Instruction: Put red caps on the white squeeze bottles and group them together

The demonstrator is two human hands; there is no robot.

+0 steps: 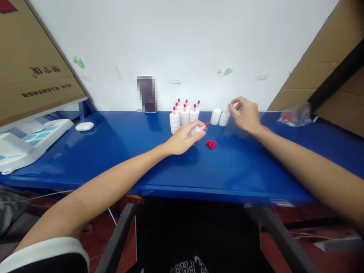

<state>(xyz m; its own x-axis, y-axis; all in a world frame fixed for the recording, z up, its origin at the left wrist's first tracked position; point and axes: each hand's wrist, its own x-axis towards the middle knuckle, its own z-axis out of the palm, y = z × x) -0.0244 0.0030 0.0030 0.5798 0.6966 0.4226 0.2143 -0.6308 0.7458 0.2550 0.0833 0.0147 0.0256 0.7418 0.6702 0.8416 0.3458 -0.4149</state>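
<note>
My left hand (183,138) is closed around a small white squeeze bottle with a red tip cap (207,124); the bottle lies tilted in the fingers, its tip to the upper right. Just behind it stands a group of several white bottles (174,120), upright with red caps on. Two more white bottles, a left one (215,116) and a right one (224,119), stand to the right without red caps. At the top of the right one, the fingers of my right hand (244,113) are pinched together at its nozzle. A small cluster of loose red caps (211,144) lies between my hands.
On the blue table (170,170), a clear plastic bag with something red inside (295,116) lies at the right. At left are a white device (36,140) and a white oval object (84,126). A pixelated dark object (147,94) leans on the wall. Cardboard (36,57) flanks the left.
</note>
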